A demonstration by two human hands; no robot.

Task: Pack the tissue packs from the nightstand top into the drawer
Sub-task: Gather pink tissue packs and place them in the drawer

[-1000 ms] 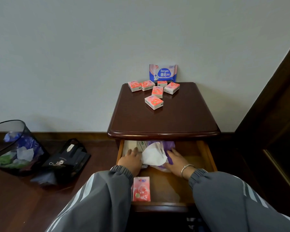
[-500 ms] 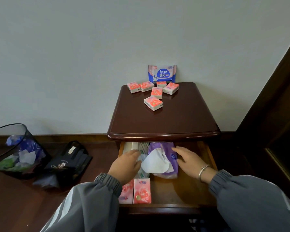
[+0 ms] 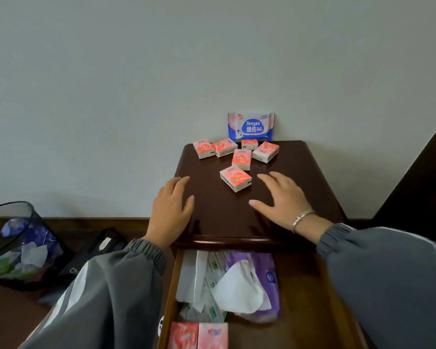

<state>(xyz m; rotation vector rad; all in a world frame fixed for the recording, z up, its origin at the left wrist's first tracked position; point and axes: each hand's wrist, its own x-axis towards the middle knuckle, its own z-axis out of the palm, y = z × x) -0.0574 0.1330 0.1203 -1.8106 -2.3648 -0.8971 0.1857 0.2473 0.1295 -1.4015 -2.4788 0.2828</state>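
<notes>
- Step in hand: reaching for the next pickup. Six pink tissue packs (image 3: 242, 159) lie on the nightstand top (image 3: 224, 222). Two pink packs (image 3: 198, 335) already sit in the drawer (image 3: 310, 298), at its 7 o'clock corner.
- Left hand (image 3: 170, 210): flat, fingers straight, holding nothing, over the top's 8 o'clock edge. Cannot tell whether it touches the wood.
- Right hand (image 3: 283, 200): flat, fingers spread, holding nothing. It is at 4 o'clock of the nearest pack (image 3: 235, 178), just beside it and apart from it.
- Nearest pack lies alone mid-top, skewed. The other five bunch at 12 o'clock, in front of a blue wipes pack (image 3: 251, 127) standing against the wall.
- Drawer is open. A purple tissue pack (image 3: 267, 273) with a loose white sheet (image 3: 239, 290) sits in the middle, with paper clutter at 10 o'clock. Bare wood shows at 3 to 5 o'clock.
- Next move, my read: shift the right hand toward 10 o'clock and pinch the nearest pack across its short sides. Then lower it beside the two pink packs or onto the bare wood.
- Risk: light packs could skid on the glossy top, and the loose sheet could snag.
- Off-task: a bin (image 3: 15, 248) and a black bag (image 3: 98, 253) on the floor at 9 o'clock.
</notes>
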